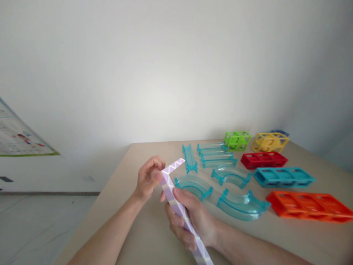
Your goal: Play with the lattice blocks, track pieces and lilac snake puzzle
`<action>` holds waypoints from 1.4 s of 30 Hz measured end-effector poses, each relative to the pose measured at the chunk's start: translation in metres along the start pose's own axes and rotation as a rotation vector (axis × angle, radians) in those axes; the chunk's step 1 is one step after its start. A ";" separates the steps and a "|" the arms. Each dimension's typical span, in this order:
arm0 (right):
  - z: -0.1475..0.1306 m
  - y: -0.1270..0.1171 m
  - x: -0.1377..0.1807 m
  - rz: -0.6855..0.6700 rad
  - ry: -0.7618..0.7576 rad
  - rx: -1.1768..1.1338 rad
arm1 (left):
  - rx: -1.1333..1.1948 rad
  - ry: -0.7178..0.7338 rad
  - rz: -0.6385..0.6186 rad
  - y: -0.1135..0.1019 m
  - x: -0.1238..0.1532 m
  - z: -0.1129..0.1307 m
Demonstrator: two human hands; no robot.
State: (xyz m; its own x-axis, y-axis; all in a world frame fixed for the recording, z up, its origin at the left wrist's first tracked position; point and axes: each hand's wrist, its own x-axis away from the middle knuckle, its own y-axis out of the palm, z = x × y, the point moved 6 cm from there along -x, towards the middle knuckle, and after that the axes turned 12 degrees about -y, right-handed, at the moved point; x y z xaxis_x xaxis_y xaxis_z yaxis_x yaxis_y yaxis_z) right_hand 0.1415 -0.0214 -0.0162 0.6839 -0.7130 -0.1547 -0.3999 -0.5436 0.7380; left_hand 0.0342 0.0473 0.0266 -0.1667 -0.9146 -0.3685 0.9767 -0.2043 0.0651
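Note:
A long lavender-and-white snake puzzle [173, 198], made of wedge segments, is held above the table and runs down past the bottom edge of the view. Its upper end bends off to the right as a short arm. My right hand [193, 217] wraps round the straight length, thumb lying along it. At the bend, my left hand [149, 178] pinches the puzzle between thumb and curled fingers. Part of the straight length is hidden behind my right fingers.
Clear blue curved track pieces [242, 207] and straight track pieces [189, 158] lie beyond my hands on the table [132, 158]. Farther right are orange [311, 206], teal [284, 176] and red [264, 160] block frames, with green [237, 140] and yellow [270, 141] ones near the wall.

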 end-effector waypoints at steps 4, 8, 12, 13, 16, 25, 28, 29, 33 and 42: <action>0.002 0.005 0.007 -0.132 0.202 -0.250 | -0.101 0.043 -0.248 0.007 -0.002 0.018; 0.002 0.003 0.007 -0.155 0.213 -0.299 | -0.172 -0.090 -0.403 0.010 0.000 0.014; 0.006 0.002 0.007 -0.161 0.227 -0.272 | -0.154 -0.168 -0.382 0.003 -0.001 0.009; 0.007 0.002 0.008 -0.170 0.240 -0.274 | -0.150 -0.203 -0.419 0.003 0.000 0.007; 0.010 0.003 0.009 -0.185 0.262 -0.272 | -0.175 -0.304 -0.494 0.001 0.002 0.003; 0.007 -0.009 0.003 -0.023 0.125 0.023 | -0.256 -0.486 -0.395 -0.007 -0.001 -0.001; 0.005 -0.014 -0.001 0.083 0.058 0.059 | -0.320 -0.493 -0.343 -0.003 -0.002 -0.004; 0.003 -0.017 -0.003 0.129 0.018 0.080 | -0.341 -0.492 -0.309 -0.002 -0.003 -0.005; 0.000 -0.028 -0.007 0.244 -0.101 0.147 | -0.357 -0.481 -0.213 0.002 -0.006 -0.007; -0.005 -0.015 -0.004 0.154 -0.026 -0.159 | -0.235 -0.374 -0.042 -0.008 -0.010 0.001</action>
State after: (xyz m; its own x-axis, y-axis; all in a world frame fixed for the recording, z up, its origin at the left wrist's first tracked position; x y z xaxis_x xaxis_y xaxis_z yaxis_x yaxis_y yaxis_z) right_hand 0.1477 -0.0082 -0.0233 0.6054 -0.7945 -0.0470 -0.3958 -0.3517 0.8483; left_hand 0.0274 0.0573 0.0307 -0.2017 -0.9794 -0.0031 0.9650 -0.1982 -0.1715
